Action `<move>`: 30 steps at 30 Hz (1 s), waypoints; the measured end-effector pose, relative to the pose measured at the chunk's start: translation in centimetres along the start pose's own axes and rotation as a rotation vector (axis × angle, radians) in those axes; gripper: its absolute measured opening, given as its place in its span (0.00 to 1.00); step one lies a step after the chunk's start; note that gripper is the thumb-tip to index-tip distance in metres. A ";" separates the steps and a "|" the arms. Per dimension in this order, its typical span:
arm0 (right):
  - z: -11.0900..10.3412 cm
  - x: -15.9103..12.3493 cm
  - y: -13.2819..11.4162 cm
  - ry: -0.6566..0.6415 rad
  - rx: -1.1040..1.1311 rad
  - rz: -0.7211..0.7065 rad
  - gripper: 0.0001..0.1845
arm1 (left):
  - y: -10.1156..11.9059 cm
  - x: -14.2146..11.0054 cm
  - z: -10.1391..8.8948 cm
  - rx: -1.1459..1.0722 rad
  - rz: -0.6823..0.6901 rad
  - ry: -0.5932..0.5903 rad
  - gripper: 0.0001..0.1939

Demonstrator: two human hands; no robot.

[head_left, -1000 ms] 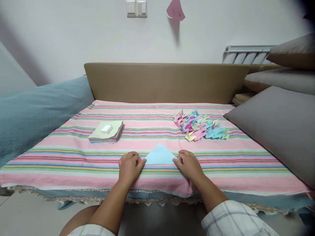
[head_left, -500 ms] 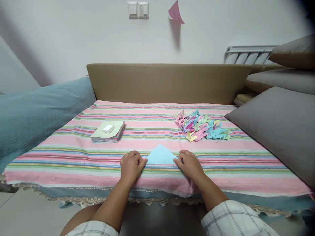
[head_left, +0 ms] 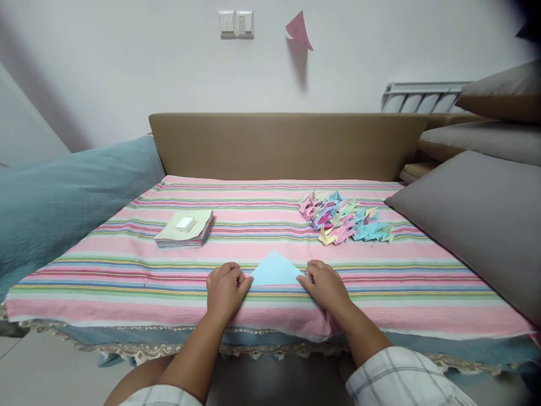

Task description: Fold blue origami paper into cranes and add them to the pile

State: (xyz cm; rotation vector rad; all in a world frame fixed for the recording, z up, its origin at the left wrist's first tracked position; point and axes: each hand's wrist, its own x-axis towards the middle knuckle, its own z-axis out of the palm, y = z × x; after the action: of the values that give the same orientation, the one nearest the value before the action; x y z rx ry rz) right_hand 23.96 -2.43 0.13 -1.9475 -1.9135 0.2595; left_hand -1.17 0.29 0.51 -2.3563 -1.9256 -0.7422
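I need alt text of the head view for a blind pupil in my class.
The left hand and right hand hold the side corners of a light blue paper triangle on a striped cloth. Beyond it, a paper stack topped by a small white object lies left, and colourful folded paper shapes lie right.

Matt paper triangle (head_left: 274,272), rumpled cloth cover (head_left: 253,221), smooth plastic switches (head_left: 227,23)

A home: sofa (head_left: 274,148), grey cushions (head_left: 475,220)
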 end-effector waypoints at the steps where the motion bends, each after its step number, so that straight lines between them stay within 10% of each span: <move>1: 0.0 0.0 0.0 -0.001 -0.001 -0.001 0.14 | 0.0 0.0 0.0 -0.001 0.000 0.000 0.13; 30: 0.1 0.0 0.1 0.009 0.013 -0.010 0.13 | -0.1 -0.1 0.0 0.009 0.027 -0.001 0.13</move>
State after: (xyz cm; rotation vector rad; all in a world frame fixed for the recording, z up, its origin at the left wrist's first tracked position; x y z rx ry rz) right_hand 23.98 -2.42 -0.01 -1.9270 -1.9107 0.2592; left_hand -1.28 0.19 0.42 -2.3728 -1.8892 -0.7291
